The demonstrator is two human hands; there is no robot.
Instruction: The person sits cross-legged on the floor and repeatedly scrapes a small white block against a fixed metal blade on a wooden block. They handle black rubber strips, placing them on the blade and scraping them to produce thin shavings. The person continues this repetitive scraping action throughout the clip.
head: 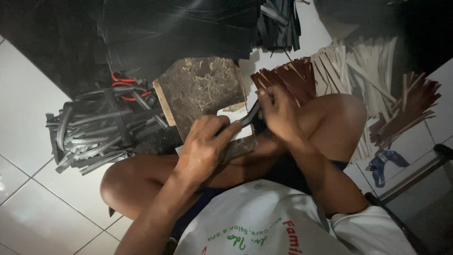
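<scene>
Both hands pinch one dark strip [249,117] over the worn board [200,89]: left hand [207,141] near end, right hand [278,111] far end, bundled dark strips [94,132] left of board.

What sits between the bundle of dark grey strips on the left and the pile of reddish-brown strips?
In the head view, a worn brown stone block lies between the grey strips and reddish-brown strips.

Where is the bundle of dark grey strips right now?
In the head view, the bundle of dark grey strips lies on the white tiled floor at left, beside the worn board.
</scene>
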